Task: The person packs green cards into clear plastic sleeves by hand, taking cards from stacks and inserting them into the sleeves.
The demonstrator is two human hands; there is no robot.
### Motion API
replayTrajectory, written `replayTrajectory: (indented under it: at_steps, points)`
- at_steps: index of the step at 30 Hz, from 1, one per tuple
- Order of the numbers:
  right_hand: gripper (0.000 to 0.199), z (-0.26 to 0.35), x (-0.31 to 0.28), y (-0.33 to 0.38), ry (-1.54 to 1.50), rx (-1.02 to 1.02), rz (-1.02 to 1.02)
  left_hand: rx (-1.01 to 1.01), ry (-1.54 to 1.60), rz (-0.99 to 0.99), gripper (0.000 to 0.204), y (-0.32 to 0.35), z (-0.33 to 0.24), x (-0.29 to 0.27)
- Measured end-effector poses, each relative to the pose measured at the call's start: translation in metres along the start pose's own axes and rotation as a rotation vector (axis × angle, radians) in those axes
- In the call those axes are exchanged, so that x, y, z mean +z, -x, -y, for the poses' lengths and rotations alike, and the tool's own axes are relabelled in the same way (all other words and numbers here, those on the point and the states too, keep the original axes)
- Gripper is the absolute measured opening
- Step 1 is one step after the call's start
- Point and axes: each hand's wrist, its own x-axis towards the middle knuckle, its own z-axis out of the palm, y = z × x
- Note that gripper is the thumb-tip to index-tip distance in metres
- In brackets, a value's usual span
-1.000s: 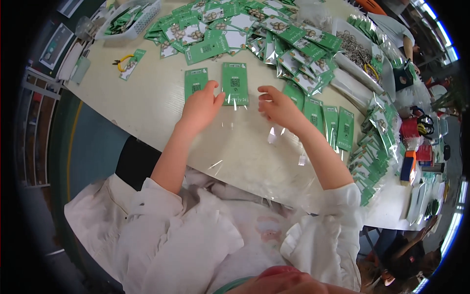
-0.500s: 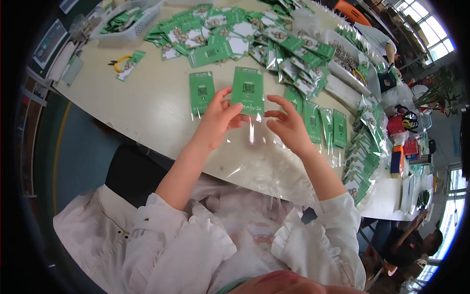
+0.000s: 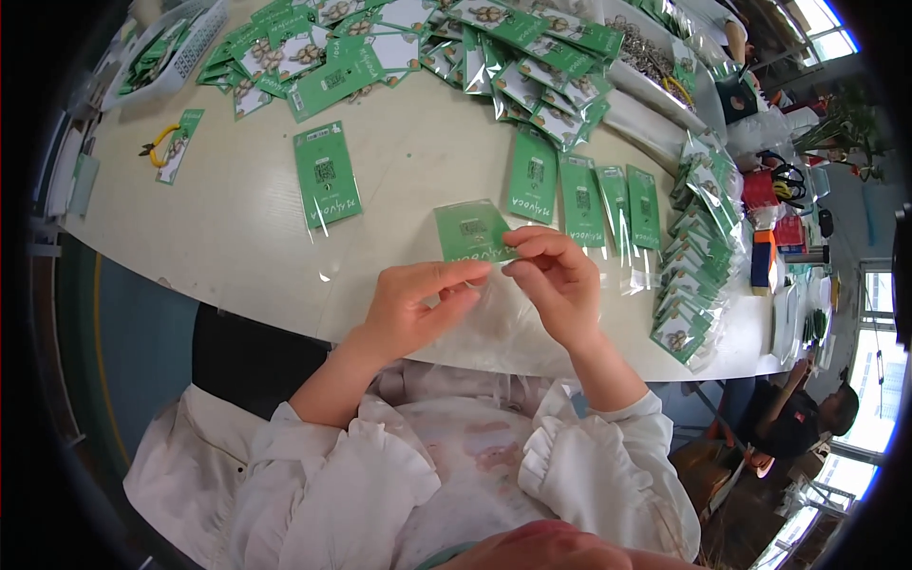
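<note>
Green pkt (image 3: 472, 231) w/ a code square, in a clear sleeve, is up front over the near half of the table (image 3: 237, 218), between & just beyond the person's hands, a bit tilted. Can't tell if its far edge touches the tabletop.

R hand (image 3: 556, 285) pinches the pkt's lower R corner, thumb & index nearly together, other fingers curled. L hand (image 3: 418, 306) is at the near edge, index stretched along it, thumb below; can't tell if it grips the clear film or only touches it.

To the L, a single green pkt lies flat, code side up (image 3: 328, 176). To the R, a row of similar pkts (image 3: 534, 176), approx. side by side; beyond the row's R end, an overlapping stack of carded pkts (image 3: 693, 275) runs down toward the near edge.

Farther back: big jumbled pile of green/white cards (image 3: 332, 85), some w/ brownish round pieces. Far L: yellow-handled pliers (image 3: 166, 141) partly on a narrow card (image 3: 180, 152), and a white basket (image 3: 195, 55) w/ more green pkts. Back R: tray w/ small metal bits (image 3: 641, 43). R side: blue/orange box (image 3: 763, 258); co-worker in dark top (image 3: 790, 413) past the table, lower R.
</note>
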Motion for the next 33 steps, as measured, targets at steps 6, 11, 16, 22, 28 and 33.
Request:
replayTrajectory:
  at_steps: [6, 11, 16, 22, 28, 33]
  points:
    - [0.014, 0.009, -0.012, 0.011, 0.378, -0.273, 0.18, -0.011, 0.067, 0.028, 0.016, 0.005, -0.003, -0.002]
    - [0.016, -0.005, -0.02, 0.016, 0.295, -0.356, 0.147, 0.034, -0.018, 0.024, 0.014, 0.01, -0.003, -0.001]
    - [0.015, -0.006, -0.015, 0.025, 0.259, -0.207, 0.122, -0.095, 0.039, 0.002, 0.015, 0.021, -0.002, 0.003]
    - [0.012, -0.012, 0.0, 0.032, 0.169, -0.17, -0.069, -0.128, 0.127, -0.083, 0.014, 0.026, 0.001, 0.013]
    - [0.01, -0.013, 0.004, 0.031, 0.16, -0.163, -0.181, -0.174, 0.469, -0.15, 0.029, 0.025, 0.003, 0.029]
    - [0.008, -0.011, 0.002, 0.029, 0.047, -0.123, -0.213, -0.329, 0.618, -0.267, 0.055, 0.008, -0.006, 0.029]
